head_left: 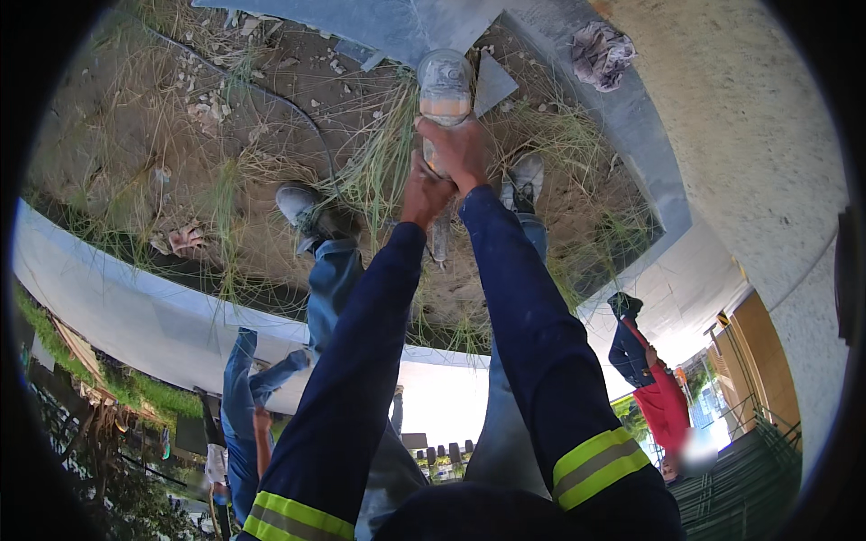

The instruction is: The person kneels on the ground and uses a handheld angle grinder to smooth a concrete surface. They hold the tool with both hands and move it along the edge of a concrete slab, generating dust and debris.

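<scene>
A dusty grey and orange power tool, which looks like an angle grinder, points away from me at the top middle. My right hand is closed on its body, just behind the orange band. Below it, my left hand is closed around the rear of the same tool. The tool's head lies over the near edge of a grey slab. A loose triangular grey piece sits just right of the head. Whatever is under the head is hidden.
A dark cable crosses the grassy dirt on the left. My shoes stand either side of the tool. Crumpled paper-like material lies on the pale ledge. Other people, one in blue and one in red, stand behind me.
</scene>
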`<state>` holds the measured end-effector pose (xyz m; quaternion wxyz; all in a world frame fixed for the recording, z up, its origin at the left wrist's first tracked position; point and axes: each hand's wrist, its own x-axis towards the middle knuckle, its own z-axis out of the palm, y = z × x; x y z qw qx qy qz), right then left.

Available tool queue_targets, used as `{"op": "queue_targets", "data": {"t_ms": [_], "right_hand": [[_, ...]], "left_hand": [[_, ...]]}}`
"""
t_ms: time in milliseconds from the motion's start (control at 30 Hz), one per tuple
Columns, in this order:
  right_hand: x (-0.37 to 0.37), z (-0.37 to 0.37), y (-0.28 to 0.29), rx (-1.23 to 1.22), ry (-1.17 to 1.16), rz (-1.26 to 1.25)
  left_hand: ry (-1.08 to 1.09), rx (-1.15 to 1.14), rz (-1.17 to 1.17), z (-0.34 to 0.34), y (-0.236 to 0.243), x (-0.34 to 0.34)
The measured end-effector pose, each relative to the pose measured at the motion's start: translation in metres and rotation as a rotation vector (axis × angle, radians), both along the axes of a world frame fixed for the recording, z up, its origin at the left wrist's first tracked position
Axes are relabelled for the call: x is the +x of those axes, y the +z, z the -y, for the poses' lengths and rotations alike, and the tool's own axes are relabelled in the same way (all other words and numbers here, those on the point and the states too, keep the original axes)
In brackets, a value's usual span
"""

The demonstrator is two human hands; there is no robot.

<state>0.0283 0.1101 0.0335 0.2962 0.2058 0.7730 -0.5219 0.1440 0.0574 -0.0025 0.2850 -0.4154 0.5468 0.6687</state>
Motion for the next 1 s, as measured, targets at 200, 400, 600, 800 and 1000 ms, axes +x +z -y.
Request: {"op": "queue_targets", "data": {"t_ms": [200,400,600,800,1000], "right_hand": [[0.006,-0.004,0.002,0.171,0.103,0.000],[-0.011,0.012,-0.003,-0.001,-0.015,0.052],[-0.003,-0.012,-0.006,0.109,0.040,0.059],[-0.017,0.012,0.001,0.133,0.103,0.090],[-0.015,-0.010,-0.018,-0.012,-0.074,0.034]], "left_hand": [[-0.037,-0.220,-0.049,-0.008,0.019,0.005],[0.099,0.011,-0.046,0.010,-0.006,-0.010],[-0.034,-0.163,-0.040,-0.012,0.033,-0.019],[0.141,-0.023,-0.053,0.012,0.025,-0.027],[-0.146,-0.144,0.031,-0.003,0.030,-0.042]]}}
